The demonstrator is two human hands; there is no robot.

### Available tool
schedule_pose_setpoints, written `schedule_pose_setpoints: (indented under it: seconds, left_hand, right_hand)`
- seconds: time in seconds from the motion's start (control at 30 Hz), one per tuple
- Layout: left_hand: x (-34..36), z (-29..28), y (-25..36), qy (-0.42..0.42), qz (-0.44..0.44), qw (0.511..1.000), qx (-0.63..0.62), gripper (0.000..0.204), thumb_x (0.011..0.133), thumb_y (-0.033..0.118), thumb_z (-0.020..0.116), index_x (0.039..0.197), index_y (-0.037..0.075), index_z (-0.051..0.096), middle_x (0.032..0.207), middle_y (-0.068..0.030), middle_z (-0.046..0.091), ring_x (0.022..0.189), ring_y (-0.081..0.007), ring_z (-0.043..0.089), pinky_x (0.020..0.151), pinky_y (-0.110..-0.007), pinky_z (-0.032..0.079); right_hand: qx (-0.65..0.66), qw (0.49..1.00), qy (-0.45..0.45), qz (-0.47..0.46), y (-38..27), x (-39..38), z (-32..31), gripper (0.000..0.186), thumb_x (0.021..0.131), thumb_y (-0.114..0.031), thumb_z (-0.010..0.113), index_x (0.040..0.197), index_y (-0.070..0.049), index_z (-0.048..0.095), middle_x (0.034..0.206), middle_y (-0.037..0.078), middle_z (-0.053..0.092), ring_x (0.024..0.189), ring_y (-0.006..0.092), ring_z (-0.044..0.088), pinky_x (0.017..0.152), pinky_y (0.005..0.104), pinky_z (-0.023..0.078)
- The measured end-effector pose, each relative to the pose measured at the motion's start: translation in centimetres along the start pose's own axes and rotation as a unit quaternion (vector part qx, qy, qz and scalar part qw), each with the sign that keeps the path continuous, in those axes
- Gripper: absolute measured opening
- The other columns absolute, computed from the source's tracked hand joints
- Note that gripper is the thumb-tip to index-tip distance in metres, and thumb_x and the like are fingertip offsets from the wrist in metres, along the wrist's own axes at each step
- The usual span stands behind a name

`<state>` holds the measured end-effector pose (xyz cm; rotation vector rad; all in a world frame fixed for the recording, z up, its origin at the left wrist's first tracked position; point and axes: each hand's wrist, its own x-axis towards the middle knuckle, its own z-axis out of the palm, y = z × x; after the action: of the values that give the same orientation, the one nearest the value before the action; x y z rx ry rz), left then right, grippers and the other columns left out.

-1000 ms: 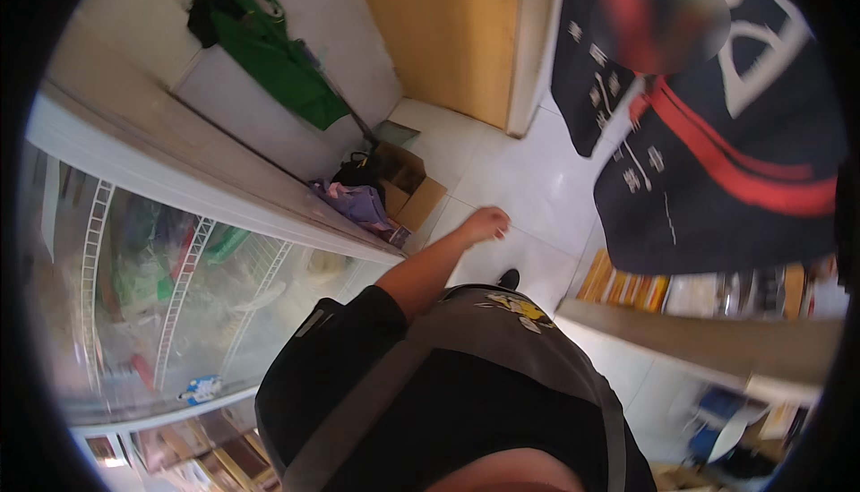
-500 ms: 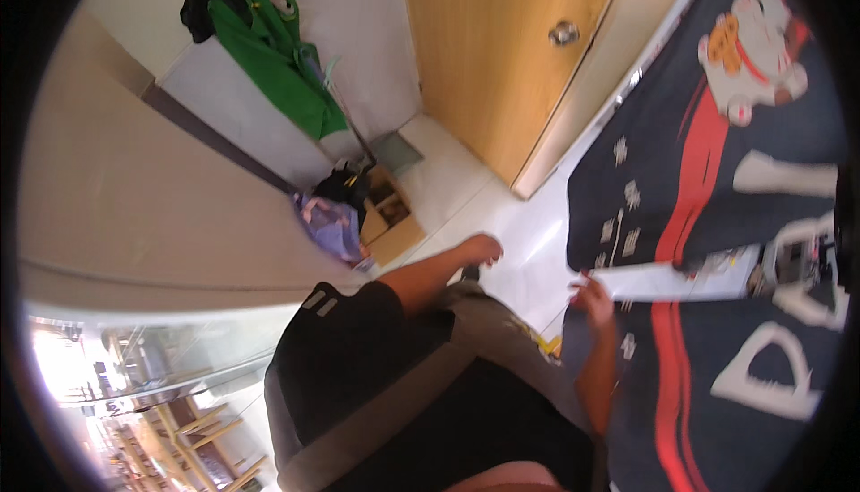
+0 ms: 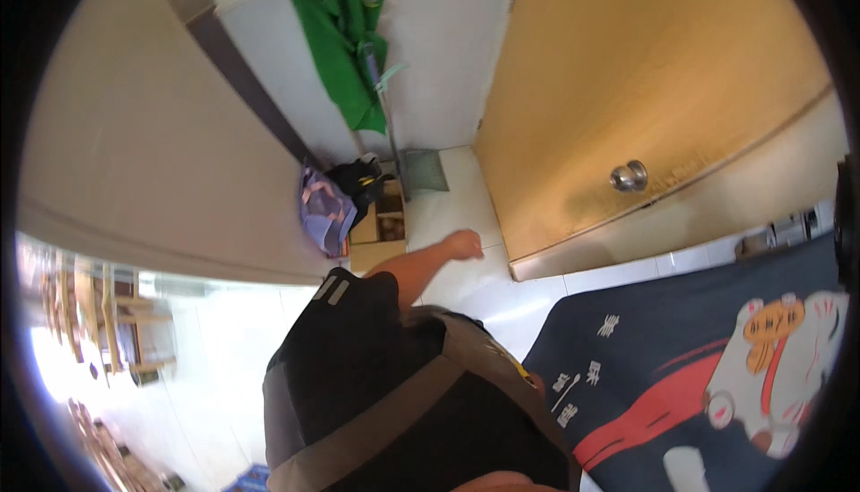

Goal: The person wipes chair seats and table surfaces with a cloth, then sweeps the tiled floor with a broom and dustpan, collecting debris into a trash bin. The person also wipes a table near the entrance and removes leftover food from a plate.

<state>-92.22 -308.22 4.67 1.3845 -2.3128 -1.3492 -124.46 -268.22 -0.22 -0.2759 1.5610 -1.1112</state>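
Note:
My left hand (image 3: 464,244) hangs in front of me above the white tiled floor (image 3: 448,210), its fingers curled in with nothing showing in them. It touches nothing that I can see. My right hand is out of sight; my body and the dark door curtain (image 3: 663,331) fill that side. The curtain carries a red stripe and a white cat figure, and hangs close at my right. Ahead of my left hand stands a wooden door (image 3: 582,89) with a round metal knob (image 3: 629,176).
A green apron (image 3: 336,53) hangs on the wall ahead. Below it are a long-handled tool (image 3: 391,125), a cardboard box (image 3: 376,255), a purple bag (image 3: 324,210) and a grey dustpan-like piece (image 3: 425,171). A beige wall (image 3: 152,152) bounds the left; wooden furniture (image 3: 125,322) stands beyond it.
My view has turned right, so the door looks nearer and the curtain sits lower. My right hand, before at the curtain's slit, has left the view. My left hand stays curled.

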Motion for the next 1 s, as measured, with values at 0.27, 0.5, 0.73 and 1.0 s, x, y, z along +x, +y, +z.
schedule_pose_setpoints:
  seconds: [0.27, 0.5, 0.73, 1.0]
  left_hand:
    - [-5.0, -10.4, -21.9, 0.116, -0.117, 0.979, -0.118, 0.032, 0.082, 0.032, 0.068, 0.083, 0.001, 0.07, 0.073, -0.0096, 0.069, 0.059, -0.0201, 0.063, 0.052, -0.035, 0.05]
    - [3.8, -28.0, -15.6, 0.26, -0.305, 0.884, -0.239, 0.059, 0.082, 0.023, 0.077, 0.13, -0.003, 0.054, 0.111, -0.0138, 0.066, 0.095, -0.0217, 0.063, 0.075, -0.034, 0.051]
    - [8.3, -37.2, -17.9, 0.462, -0.24, 0.759, -0.391, 0.08, 0.076, 0.023, 0.079, 0.142, -0.002, 0.042, 0.141, -0.02, 0.049, 0.122, -0.0321, 0.051, 0.101, -0.042, 0.042]
    - [14.0, -30.6, -13.3, 0.408, -0.174, 0.887, -0.13, 0.051, 0.079, 0.044, 0.075, 0.109, 0.004, 0.064, 0.094, -0.017, 0.067, 0.087, -0.0304, 0.064, 0.076, -0.041, 0.05]
  right_hand:
    - [-0.259, 0.946, -0.194, -0.006, -14.0, 11.3, 4.1, 0.026, 0.09, -0.016, 0.055, 0.11, 0.001, 0.057, 0.097, 0.022, 0.066, 0.082, 0.0323, 0.069, 0.067, 0.041, 0.057]
    - [-0.322, 0.937, -0.124, 0.048, -18.0, 15.5, 8.7, 0.027, 0.09, -0.016, 0.055, 0.111, 0.001, 0.058, 0.096, 0.021, 0.067, 0.081, 0.0315, 0.069, 0.066, 0.0402, 0.056]
    - [-0.33, 0.933, -0.081, 0.119, -19.7, 18.4, 16.8, 0.027, 0.09, -0.016, 0.056, 0.111, 0.0, 0.059, 0.096, 0.021, 0.068, 0.08, 0.0307, 0.069, 0.065, 0.0394, 0.056]
    - [-0.335, 0.928, -0.081, 0.139, -20.0, 19.8, 19.8, 0.028, 0.09, -0.017, 0.056, 0.112, 0.0, 0.06, 0.095, 0.02, 0.068, 0.078, 0.0297, 0.069, 0.064, 0.0385, 0.055]
